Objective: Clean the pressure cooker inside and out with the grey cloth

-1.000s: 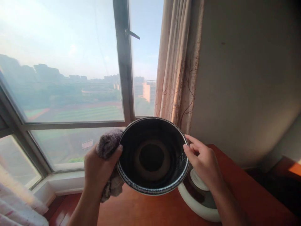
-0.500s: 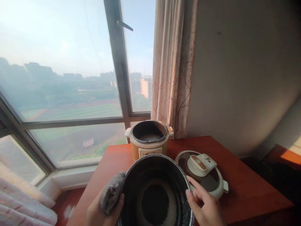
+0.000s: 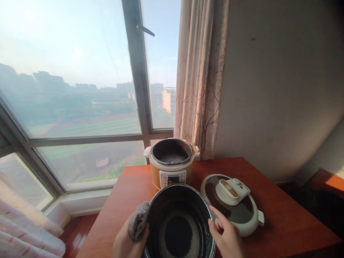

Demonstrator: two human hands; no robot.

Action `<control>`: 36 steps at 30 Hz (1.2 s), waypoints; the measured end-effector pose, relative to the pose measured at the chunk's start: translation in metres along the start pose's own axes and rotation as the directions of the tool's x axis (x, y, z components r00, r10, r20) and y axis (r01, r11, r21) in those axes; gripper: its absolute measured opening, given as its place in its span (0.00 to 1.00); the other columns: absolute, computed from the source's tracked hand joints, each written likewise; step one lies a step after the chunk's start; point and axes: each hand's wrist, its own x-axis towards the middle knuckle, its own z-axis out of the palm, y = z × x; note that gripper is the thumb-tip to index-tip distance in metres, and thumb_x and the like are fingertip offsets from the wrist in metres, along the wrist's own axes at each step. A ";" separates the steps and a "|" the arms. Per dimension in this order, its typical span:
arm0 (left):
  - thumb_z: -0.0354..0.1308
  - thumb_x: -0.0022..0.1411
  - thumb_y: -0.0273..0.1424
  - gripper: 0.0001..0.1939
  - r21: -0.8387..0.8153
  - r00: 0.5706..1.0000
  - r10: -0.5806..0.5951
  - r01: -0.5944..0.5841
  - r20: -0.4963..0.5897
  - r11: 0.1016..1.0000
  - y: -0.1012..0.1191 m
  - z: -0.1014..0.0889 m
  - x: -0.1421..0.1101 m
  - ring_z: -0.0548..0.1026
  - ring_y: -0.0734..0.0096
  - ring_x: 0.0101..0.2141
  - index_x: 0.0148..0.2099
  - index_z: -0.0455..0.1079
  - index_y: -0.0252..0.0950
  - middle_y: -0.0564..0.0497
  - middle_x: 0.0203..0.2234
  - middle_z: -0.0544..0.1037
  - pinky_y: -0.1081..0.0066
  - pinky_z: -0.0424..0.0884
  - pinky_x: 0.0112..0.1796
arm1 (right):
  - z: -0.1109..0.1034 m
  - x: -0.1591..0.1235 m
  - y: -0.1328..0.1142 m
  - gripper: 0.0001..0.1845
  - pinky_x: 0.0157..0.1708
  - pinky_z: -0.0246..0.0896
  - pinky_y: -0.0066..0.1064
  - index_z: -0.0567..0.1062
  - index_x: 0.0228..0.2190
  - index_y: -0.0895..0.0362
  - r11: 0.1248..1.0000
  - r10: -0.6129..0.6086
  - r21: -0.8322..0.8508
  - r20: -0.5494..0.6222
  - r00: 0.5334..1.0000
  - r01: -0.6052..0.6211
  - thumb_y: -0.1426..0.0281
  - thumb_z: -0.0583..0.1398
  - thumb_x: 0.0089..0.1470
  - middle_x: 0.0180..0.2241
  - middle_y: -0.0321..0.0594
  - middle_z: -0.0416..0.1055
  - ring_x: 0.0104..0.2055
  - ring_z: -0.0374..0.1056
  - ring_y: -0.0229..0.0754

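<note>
A dark inner pot [image 3: 178,222] with a pale rim is held low over the red-brown table [image 3: 279,211], its mouth facing me. My left hand [image 3: 129,242] grips its left rim and also clutches a grey cloth [image 3: 138,220] against it. My right hand [image 3: 227,238] holds the right rim with curled fingers. Behind the pot stands the yellow cooker body [image 3: 172,163], open and without its pot. The cooker's lid [image 3: 232,200] lies on the table to the right, close to my right hand.
A large window [image 3: 70,89] with a dark frame fills the left. A patterned curtain [image 3: 201,79] hangs beside the plain wall [image 3: 282,82]. Pink striped fabric [image 3: 24,236] shows at the lower left, below the table's edge.
The pot came down from in front of the window to just above the table, uncovering the cooker body and lid. Both hands kept their grip and sank with it.
</note>
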 end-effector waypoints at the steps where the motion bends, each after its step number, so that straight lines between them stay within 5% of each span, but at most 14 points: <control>1: 0.63 0.56 0.45 0.23 0.000 1.000 -0.005 0.005 -0.003 1.000 0.000 0.001 0.000 0.80 0.51 0.49 0.53 0.78 0.46 0.52 0.48 0.82 0.59 0.76 0.52 | 0.001 0.000 0.001 0.36 0.26 0.62 0.29 0.80 0.48 0.64 1.000 -0.001 -0.004 -0.004 1.000 0.001 0.47 0.58 0.54 0.16 0.29 0.57 0.19 0.60 0.40; 23: 0.61 0.58 0.46 0.25 0.039 0.998 0.057 -0.057 -0.019 0.998 -0.003 0.003 0.004 0.81 0.51 0.47 0.53 0.77 0.38 0.45 0.47 0.83 0.58 0.78 0.48 | 0.002 0.012 0.018 0.33 0.26 0.62 0.27 0.77 0.52 0.67 0.998 -0.025 -0.052 0.103 0.994 0.031 0.53 0.57 0.57 0.17 0.29 0.61 0.20 0.63 0.39; 36: 0.59 0.59 0.41 0.18 0.058 0.988 0.149 -0.146 -0.050 0.988 0.012 0.012 0.038 0.82 0.53 0.42 0.47 0.78 0.37 0.46 0.41 0.84 0.62 0.79 0.41 | 0.020 0.039 -0.007 0.33 0.27 0.59 0.31 0.75 0.51 0.70 0.997 -0.042 -0.062 0.073 0.996 0.046 0.55 0.52 0.60 0.17 0.30 0.61 0.21 0.63 0.41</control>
